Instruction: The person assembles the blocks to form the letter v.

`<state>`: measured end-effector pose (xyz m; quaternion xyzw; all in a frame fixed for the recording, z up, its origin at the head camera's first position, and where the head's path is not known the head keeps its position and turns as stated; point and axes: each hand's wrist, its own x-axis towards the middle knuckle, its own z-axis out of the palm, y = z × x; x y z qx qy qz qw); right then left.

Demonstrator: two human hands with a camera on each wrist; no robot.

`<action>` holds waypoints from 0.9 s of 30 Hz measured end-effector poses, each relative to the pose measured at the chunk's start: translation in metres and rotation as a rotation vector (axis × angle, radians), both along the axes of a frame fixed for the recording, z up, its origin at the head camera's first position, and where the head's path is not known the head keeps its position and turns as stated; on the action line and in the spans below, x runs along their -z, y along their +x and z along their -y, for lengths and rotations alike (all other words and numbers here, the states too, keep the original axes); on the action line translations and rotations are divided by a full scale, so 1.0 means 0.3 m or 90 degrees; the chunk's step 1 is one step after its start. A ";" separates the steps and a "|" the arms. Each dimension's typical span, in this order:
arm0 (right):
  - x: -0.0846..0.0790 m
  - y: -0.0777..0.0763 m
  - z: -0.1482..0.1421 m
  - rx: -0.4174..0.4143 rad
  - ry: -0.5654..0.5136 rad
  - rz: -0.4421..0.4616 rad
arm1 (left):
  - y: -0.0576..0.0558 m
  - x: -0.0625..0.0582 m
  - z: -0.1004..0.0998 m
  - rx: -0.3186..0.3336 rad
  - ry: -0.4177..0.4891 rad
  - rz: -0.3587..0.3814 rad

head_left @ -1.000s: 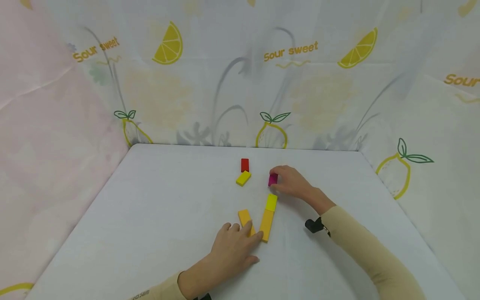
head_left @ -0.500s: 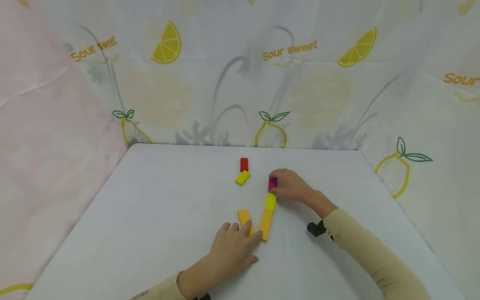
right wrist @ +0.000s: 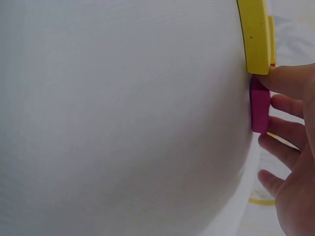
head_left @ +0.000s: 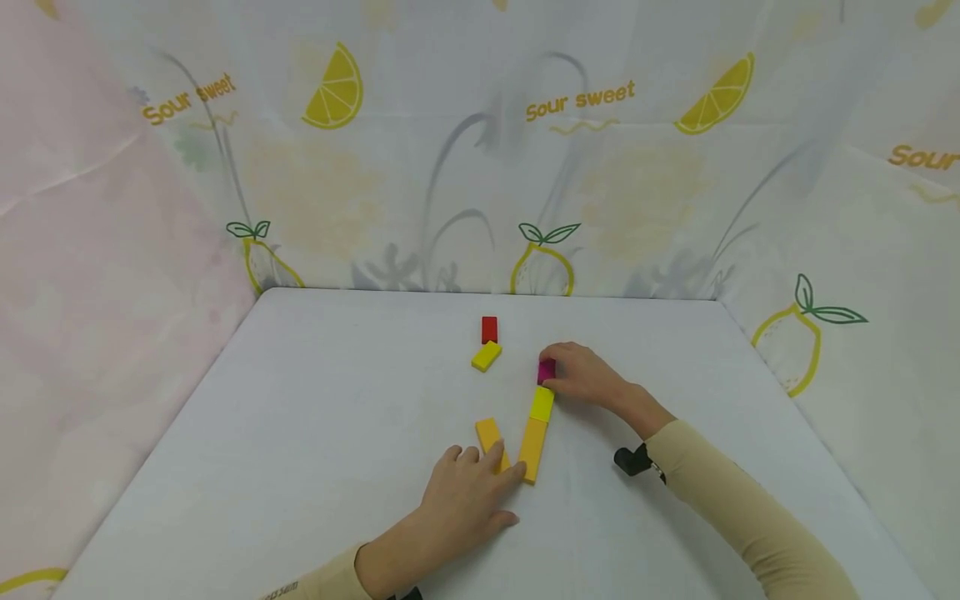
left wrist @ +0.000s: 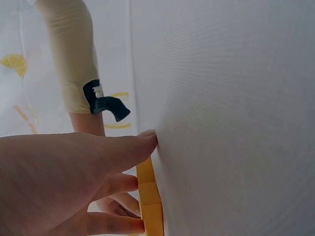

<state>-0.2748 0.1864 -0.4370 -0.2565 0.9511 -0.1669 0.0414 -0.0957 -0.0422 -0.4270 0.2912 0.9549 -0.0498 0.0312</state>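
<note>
In the head view my right hand (head_left: 588, 375) pinches a small magenta block (head_left: 547, 372) between thumb and fingers. The magenta block lies at the far end of a row, against a bright yellow block (head_left: 542, 403); a longer orange block (head_left: 533, 450) continues the row toward me. My left hand (head_left: 465, 504) lies palm down with its fingers extended. One fingertip rests on a slanted orange block (head_left: 489, 435), another on the near end of the row's orange block. The right wrist view shows the magenta block (right wrist: 260, 108) meeting the yellow one, thumb at the joint.
Farther back on the white table (head_left: 322, 400) lie a red block (head_left: 489, 329) and a tilted yellow block (head_left: 487, 356), end to corner. A lemon-print cloth (head_left: 420, 192) stands behind the table and along its sides.
My right hand has drawn the magenta block toward me, closing the gap to the yellow block. The left hand has stayed in place on the orange blocks.
</note>
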 end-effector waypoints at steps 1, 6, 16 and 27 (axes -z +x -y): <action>-0.001 0.001 0.000 0.001 0.000 0.003 | 0.001 0.001 0.000 0.000 0.001 -0.001; -0.007 0.004 -0.001 -0.004 -0.010 0.005 | 0.002 0.000 0.002 0.001 0.005 -0.008; -0.006 0.008 -0.012 -0.004 -0.036 0.019 | 0.003 -0.001 0.001 0.001 -0.003 -0.010; 0.015 0.003 -0.018 -0.010 -0.039 0.013 | 0.003 0.002 0.000 0.000 0.004 -0.010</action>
